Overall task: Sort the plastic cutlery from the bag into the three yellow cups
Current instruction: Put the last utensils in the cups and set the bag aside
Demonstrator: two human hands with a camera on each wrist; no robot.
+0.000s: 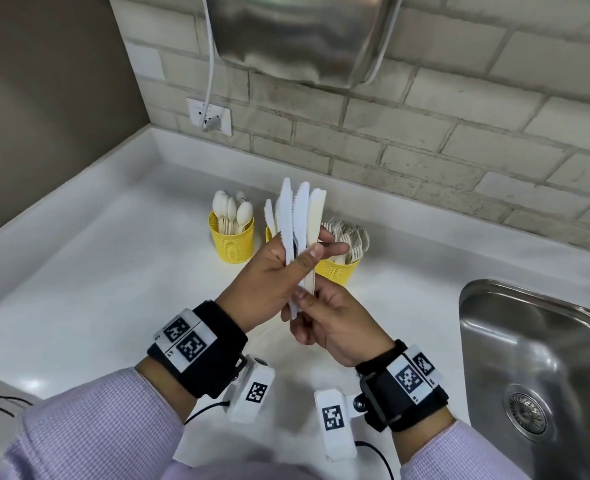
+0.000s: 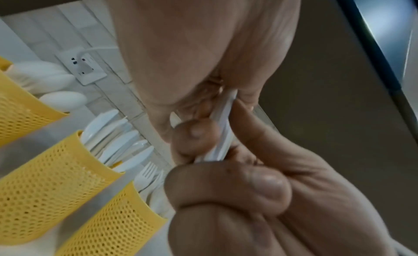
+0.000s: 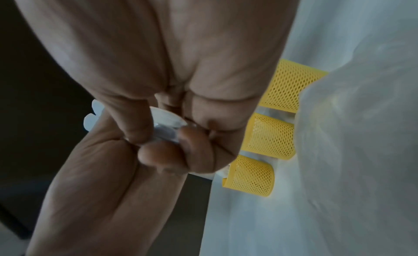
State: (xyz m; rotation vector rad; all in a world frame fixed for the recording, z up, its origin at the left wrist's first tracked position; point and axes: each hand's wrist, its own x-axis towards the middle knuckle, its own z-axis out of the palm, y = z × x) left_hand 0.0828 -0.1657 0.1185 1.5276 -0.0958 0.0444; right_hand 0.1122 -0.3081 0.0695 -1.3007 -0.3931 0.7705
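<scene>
Cutlery mostly sits sorted in three yellow cups on the white tabletop (image 1: 96,258), w/ one bundle in hand above them. Going L to R from my head cam: wall outlet (image 1: 210,116) at approx 11 o'clock w/ a white cord plugged in. Spoon cup (image 1: 231,241) stands at 11 o'clock of the hands, spoon bowls up. Knife cup (image 2: 54,172) is next; on head cam it's mostly hidden behind the raised bundle, but L wrist cam shows knives standing in it. Left hand (image 1: 269,282) grip is curled round a bundle of white knives (image 1: 298,220), thumb pressed across the front, blades fanned upright toward 12 o'clock, over the knife cup. Right hand (image 1: 335,323) sits just below, at 5 o'clock of the left, grip pinching the handle ends of the same bundle betw. thumb and fingers; R wrist cam shows fingers folded tight on the handle ends. Fork cup (image 1: 338,271) stands at 2 o'clock of the hands, tines up, its front partly covered by the left fingers. All three cups stand in a row, close together, not clearly touching. Steel sink (image 1: 536,358) is at 3 o'clock, drain visible. Metal dispenser (image 1: 300,36) hangs on the brick wall at 12 o'clock. Both wrists wear black straps w/ marker tags.
</scene>
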